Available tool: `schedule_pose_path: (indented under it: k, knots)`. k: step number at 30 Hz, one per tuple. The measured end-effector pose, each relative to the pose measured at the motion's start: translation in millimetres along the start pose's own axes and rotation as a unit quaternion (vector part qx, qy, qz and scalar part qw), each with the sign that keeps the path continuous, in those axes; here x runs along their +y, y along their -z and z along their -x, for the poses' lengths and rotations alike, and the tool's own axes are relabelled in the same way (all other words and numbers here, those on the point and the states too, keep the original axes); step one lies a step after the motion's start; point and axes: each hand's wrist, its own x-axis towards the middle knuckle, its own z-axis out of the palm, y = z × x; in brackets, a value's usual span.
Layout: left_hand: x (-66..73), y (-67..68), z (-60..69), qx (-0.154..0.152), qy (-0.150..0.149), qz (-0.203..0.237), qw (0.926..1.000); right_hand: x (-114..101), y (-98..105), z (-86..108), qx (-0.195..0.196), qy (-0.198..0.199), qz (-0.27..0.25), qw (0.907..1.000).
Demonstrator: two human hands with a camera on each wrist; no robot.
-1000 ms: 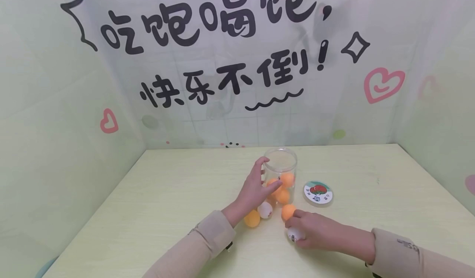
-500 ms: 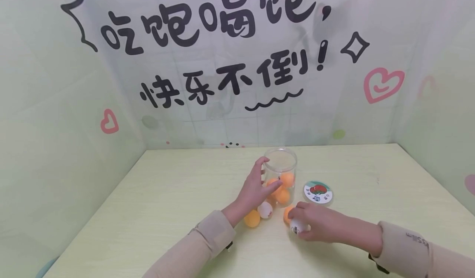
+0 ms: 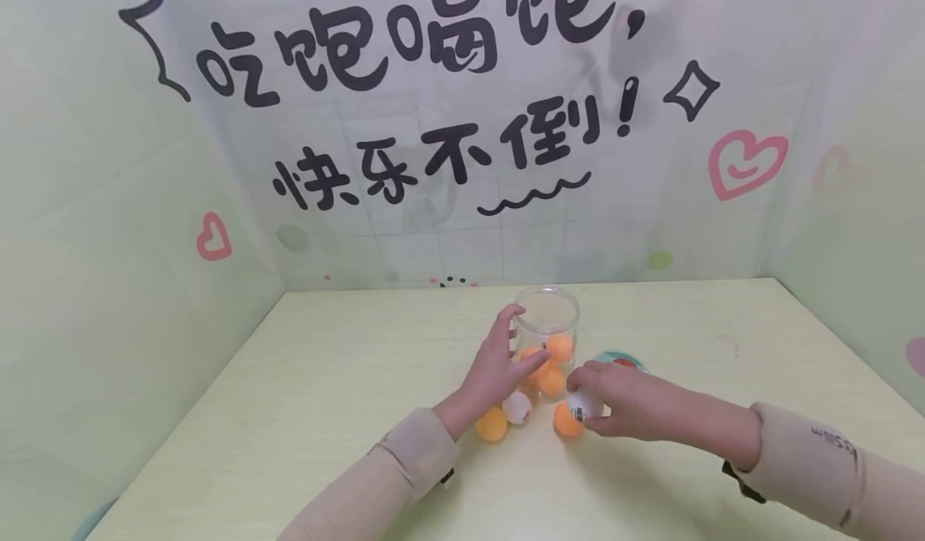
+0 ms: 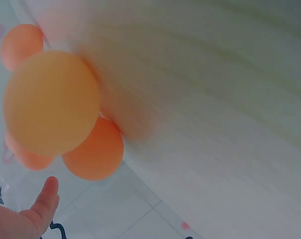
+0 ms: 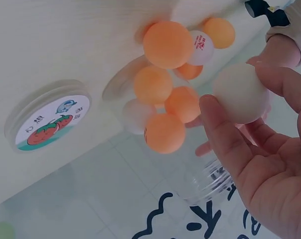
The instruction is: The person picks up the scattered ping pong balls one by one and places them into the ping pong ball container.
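My left hand (image 3: 499, 372) grips the left side of a clear round jar (image 3: 549, 331), thumb across its front and fingers toward the back. The jar stands upright, uncovered, with several orange ping-pong balls (image 3: 552, 380) inside; the right wrist view also shows a pale ball (image 5: 136, 116) in it. My right hand (image 3: 639, 403) pinches a white ping-pong ball (image 3: 582, 405) between thumb and fingertips, just right of the jar's base. An orange ping-pong ball (image 3: 566, 421) lies on the table below it. Near my left wrist rest a white ball (image 3: 516, 408) and a yellow-orange ball (image 3: 491, 425).
A round lid (image 5: 53, 122) with a tomato picture lies flat to the right of the jar, partly behind my right hand in the head view. Behind the pale wooden table (image 3: 361, 364) hangs a printed backdrop (image 3: 405, 244), with light side walls left and right.
My right hand has picked the white ball up off the table and raised it toward the jar, now partly covering the lid. The orange ball beside it has shifted slightly right. My left hand stays put.
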Motion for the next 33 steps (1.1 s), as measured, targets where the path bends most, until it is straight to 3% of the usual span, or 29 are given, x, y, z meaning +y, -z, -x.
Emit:
schedule_pose_path:
  k: [19, 33]
  knots:
    - [0.6, 0.0, 1.3, -0.005, 0.004, 0.004, 1.0000, -4.4, 47.9, -23.9, 0.006, -0.064, -0.003, 0.9979]
    - [2.3, 1.4, 2.0, -0.003, 0.002, 0.007, 1.0000, 0.7, 66.8, -43.5, 0.047, -0.056, 0.007, 0.9973]
